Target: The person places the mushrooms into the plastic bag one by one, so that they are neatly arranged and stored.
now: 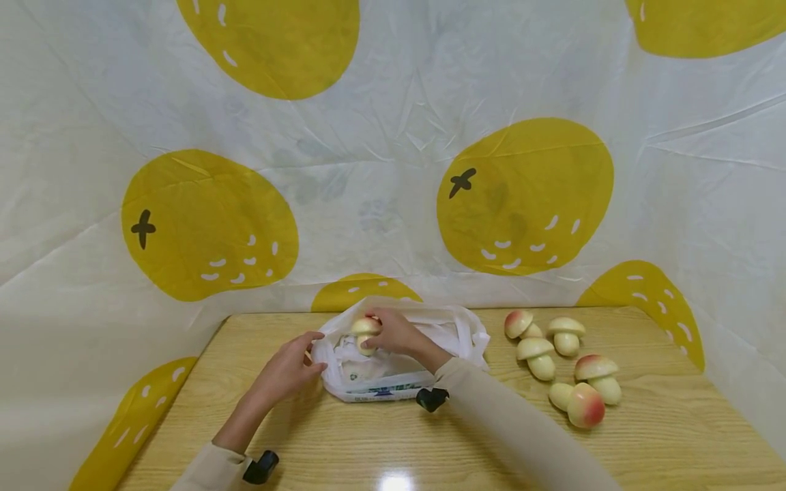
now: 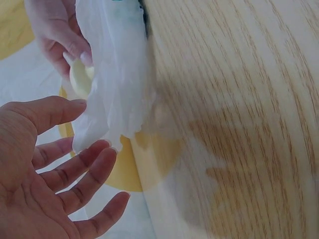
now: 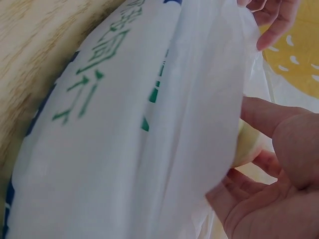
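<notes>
Left hand, head view: the left hand (image 1: 287, 368) is reaching in from the near left, its thumb and fingers standing apart and its fingertips touching the left edge of the white plastic bag (image 1: 393, 391).
Right hand, head view: the right hand (image 1: 396, 332) is reaching over the bag from the right, its thumb and fingers gripping the held mushroom (image 1: 366, 326).
Held mushroom: it is sitting within the bag's mouth toward the left, cap up and stem down.
Loose mushrooms: five mushrooms (image 1: 566, 334) are lying close together on the wooden surface (image 1: 319, 443), right of the bag; the nearest is lying on its side, reddish cap to the right.
Sleeves and backdrop: beige sleeves (image 1: 528, 423) are covering the forearms, black devices (image 1: 260, 467) are showing near the wrists, and a white cloth (image 1: 368, 136) with yellow fruit prints is hanging at the far side.
Left hand, left wrist view: its fingers are spreading loosely at the bag's edge, while the right hand is holding the pale mushroom beyond.
Right hand, right wrist view: its thumb and fingers are curling around the mushroom, which the bag's wall is partly hiding; green characters (image 3: 104, 50) are showing on the plastic.
</notes>
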{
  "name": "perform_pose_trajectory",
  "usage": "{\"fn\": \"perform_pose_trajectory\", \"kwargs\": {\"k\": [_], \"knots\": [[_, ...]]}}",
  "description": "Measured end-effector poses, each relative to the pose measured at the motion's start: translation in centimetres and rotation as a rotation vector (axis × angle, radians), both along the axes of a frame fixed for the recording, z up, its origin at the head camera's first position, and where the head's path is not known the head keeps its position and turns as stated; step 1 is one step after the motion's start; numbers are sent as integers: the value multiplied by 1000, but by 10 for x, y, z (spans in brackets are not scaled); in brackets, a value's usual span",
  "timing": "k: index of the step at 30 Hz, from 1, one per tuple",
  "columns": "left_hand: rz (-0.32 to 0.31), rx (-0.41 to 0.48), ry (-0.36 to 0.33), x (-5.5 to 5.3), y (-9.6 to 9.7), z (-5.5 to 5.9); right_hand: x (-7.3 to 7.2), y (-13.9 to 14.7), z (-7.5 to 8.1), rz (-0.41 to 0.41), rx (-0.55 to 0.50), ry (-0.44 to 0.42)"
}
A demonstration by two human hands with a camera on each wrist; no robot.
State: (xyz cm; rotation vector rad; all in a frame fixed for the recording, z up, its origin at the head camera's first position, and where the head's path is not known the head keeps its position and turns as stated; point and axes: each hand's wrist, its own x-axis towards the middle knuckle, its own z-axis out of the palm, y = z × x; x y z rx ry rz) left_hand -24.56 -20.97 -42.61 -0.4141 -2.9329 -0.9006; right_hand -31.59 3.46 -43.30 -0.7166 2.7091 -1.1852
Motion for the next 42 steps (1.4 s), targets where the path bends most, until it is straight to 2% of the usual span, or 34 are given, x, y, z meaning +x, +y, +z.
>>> {"fn": "perform_pose_trajectory", "kwargs": {"k": [7, 12, 16, 21, 24, 31, 37, 42], "knots": [[-7, 16, -1, 0, -1, -3, 3, 0, 2, -14, 26, -42], [-11, 19, 8, 0, -1, -1, 6, 2, 7, -9, 111, 8], [-10, 10, 1, 0, -1, -1, 14, 5, 20, -4, 186, 35], [-19, 3, -1, 0, -1, 0, 28, 16, 40, 15, 220, 53], [-16, -2, -4, 1, -2, -1, 35, 25, 50, 33, 194, 42], [-14, -10, -3, 3, -2, -2, 50, 53, 69, 49, 30, -55], [-4, -1, -2, 1, -2, -3, 62, 83, 81, 47, 8, -11], [-12, 2, 2, 0, -3, -3, 70, 112, 85, 49, 6, 38]]}}
